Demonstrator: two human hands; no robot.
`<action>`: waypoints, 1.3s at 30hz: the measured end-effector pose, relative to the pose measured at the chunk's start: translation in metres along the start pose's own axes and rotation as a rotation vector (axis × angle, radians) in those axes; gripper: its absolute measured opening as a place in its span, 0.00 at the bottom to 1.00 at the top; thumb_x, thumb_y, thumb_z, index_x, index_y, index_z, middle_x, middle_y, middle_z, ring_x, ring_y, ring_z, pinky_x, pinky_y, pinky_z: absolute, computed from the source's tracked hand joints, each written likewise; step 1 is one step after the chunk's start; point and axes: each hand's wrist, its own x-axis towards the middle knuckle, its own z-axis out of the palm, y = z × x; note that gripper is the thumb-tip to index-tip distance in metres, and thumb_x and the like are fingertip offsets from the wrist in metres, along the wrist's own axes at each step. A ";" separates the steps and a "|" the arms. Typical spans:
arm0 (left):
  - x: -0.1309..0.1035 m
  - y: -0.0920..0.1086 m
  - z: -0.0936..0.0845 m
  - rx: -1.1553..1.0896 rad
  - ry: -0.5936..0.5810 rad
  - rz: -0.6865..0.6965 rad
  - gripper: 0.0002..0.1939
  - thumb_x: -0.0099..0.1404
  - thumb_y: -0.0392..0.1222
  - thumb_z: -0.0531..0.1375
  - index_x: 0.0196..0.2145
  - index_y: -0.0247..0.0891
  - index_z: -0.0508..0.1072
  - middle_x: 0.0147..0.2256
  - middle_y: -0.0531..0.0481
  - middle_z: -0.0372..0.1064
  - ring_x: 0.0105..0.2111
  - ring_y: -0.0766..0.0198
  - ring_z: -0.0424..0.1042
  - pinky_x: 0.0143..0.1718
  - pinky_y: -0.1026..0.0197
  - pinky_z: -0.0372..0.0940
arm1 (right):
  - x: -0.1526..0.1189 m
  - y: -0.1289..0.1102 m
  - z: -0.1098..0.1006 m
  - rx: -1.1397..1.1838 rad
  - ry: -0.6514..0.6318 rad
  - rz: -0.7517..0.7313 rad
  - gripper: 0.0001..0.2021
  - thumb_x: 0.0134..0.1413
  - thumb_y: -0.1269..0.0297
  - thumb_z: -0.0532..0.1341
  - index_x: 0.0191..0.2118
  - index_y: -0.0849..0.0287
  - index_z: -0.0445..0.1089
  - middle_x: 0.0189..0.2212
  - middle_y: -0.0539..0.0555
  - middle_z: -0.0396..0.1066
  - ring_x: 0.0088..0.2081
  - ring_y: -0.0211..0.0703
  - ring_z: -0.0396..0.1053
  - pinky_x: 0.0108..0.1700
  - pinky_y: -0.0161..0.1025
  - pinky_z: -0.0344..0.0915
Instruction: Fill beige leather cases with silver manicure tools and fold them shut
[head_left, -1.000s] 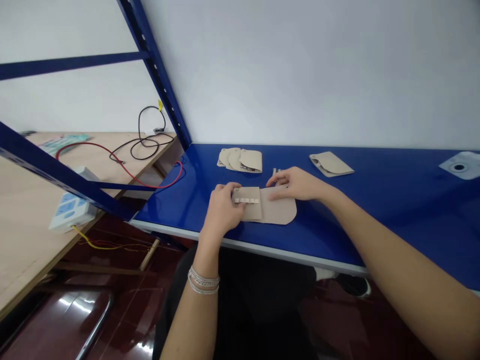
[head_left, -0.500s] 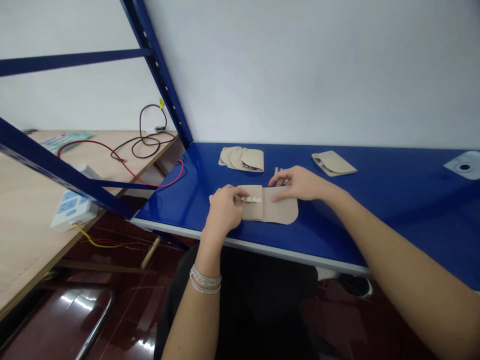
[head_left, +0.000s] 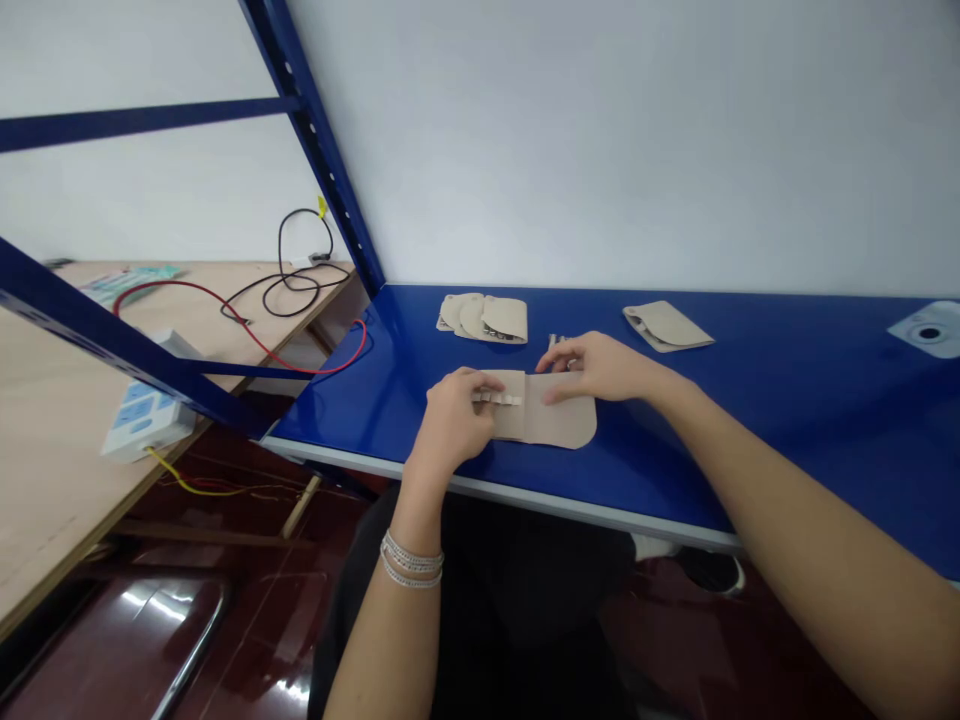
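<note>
An unfolded beige card wallet lies on the blue table, its rounded flap spread to the right. A row of small whitish, clip-like pieces runs across its left panel. My left hand is on that panel, thumb and index finger closed around part of the row; the other fingers are hidden. My right hand is at the flap's upper edge, fingers curved and apart, thumb over the flap. Small metallic pieces show just behind its fingers, partly hidden.
Several closed beige wallets overlap at the back of the table. Another wallet lies to the right. A pale plate with a dark round hole is at the far right. Blue shelf posts, cables and a power strip are on the left.
My left hand has shifted slightly right along the row, and more of the pieces show between thumb and index finger. My right hand and the wallet have barely moved.
</note>
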 end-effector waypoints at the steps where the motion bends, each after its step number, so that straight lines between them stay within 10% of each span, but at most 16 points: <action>1: 0.000 0.001 0.001 -0.007 -0.005 0.005 0.13 0.57 0.31 0.57 0.37 0.40 0.79 0.41 0.49 0.75 0.42 0.60 0.72 0.48 0.58 0.64 | 0.000 0.000 0.000 0.005 0.001 -0.003 0.25 0.35 0.47 0.70 0.41 0.55 0.78 0.34 0.52 0.76 0.35 0.46 0.72 0.37 0.39 0.65; 39: 0.007 0.006 0.017 -0.050 0.052 -0.233 0.06 0.56 0.39 0.63 0.33 0.39 0.76 0.37 0.47 0.77 0.39 0.58 0.74 0.45 0.56 0.65 | 0.000 0.001 0.001 0.004 0.009 -0.025 0.20 0.37 0.50 0.69 0.39 0.54 0.78 0.35 0.52 0.77 0.38 0.49 0.72 0.39 0.40 0.66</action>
